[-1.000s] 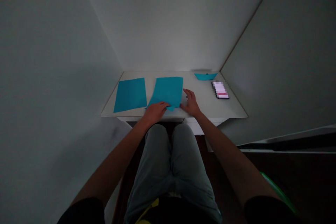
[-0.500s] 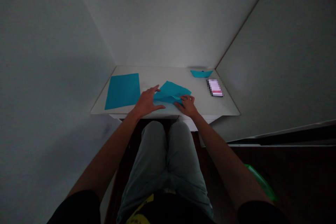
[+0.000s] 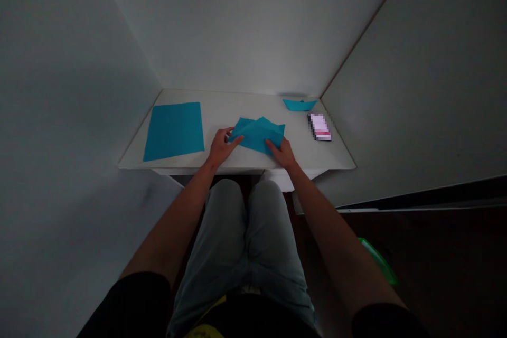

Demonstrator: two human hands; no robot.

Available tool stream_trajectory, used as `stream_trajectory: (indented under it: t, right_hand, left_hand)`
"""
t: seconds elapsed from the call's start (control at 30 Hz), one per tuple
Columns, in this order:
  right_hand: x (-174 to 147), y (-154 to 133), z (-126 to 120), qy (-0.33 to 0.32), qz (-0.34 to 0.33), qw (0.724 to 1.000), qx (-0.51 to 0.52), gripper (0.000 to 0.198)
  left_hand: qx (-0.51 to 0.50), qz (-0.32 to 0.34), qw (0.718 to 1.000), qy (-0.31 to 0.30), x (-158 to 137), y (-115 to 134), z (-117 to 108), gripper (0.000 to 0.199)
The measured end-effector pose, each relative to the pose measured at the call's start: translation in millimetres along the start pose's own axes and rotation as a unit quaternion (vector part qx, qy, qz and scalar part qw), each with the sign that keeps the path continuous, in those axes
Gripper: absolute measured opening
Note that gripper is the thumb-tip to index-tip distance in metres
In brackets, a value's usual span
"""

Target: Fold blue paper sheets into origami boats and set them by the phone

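Between my hands is a partly folded sheet of blue paper (image 3: 257, 133), its top edge showing several uneven points. My left hand (image 3: 222, 145) grips its left corner, thumb on the near face and fingers behind. At the lower right edge, my right hand (image 3: 283, 152) pinches the paper with the thumb in front; the other fingers are mostly hidden behind it. The paper is held up at a tilt over the white table (image 3: 222, 105). Left of my hands lies a flat square blue sheet (image 3: 174, 131).
A folded blue paper boat (image 3: 300, 105) stands at the table's back right. In front of it lies a phone (image 3: 320, 127) with a lit, blurred screen. Walls close in the table's back and left side. A green-edged object (image 3: 378, 260) is low on the right.
Both hands have taken hold of the folded paper and turned it up to face me; before, it lay on the table with my left hand spread beside it. The view has shifted slightly.
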State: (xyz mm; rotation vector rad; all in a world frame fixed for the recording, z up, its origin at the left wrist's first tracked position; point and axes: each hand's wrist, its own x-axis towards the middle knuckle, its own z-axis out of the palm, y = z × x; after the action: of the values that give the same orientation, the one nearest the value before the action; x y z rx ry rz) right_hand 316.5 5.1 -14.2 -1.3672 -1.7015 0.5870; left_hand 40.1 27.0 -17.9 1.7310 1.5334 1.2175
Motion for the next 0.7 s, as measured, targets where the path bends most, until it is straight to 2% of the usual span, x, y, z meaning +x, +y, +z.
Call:
stream_trajectory:
  t: [0.13, 0.27, 0.4, 0.53, 0.7]
  right_hand:
    - [1.4, 4.6, -0.6, 0.018, -0.003, 1.000, 0.002, 0.066]
    - [1.9, 5.4, 0.3, 0.014, -0.015, 1.000, 0.001, 0.070]
    - [1.8, 4.3, 3.0, -0.009, -0.001, 1.000, 0.008, 0.068]
    - [1.9, 2.7, 2.4, -0.017, 0.024, 0.999, 0.022, 0.072]
    - [1.6, -0.9, -0.9, -0.027, 0.048, 0.997, 0.051, 0.074]
  left_hand:
    - [0.062, 0.024, 0.998, -0.016, 3.2, -3.9, -9.4, 0.053]
    - [0.131, 0.034, 0.989, -0.065, 7.9, -8.5, -14.1, 0.047]
    - [0.071, 0.011, 0.992, -0.100, 8.0, -12.3, -18.0, 0.038]
    - [0.026, 0.006, 0.995, -0.098, 6.5, -9.2, -18.3, 0.054]
    - [0.174, 0.036, 0.980, -0.087, 6.2, -0.2, -12.5, 0.062]
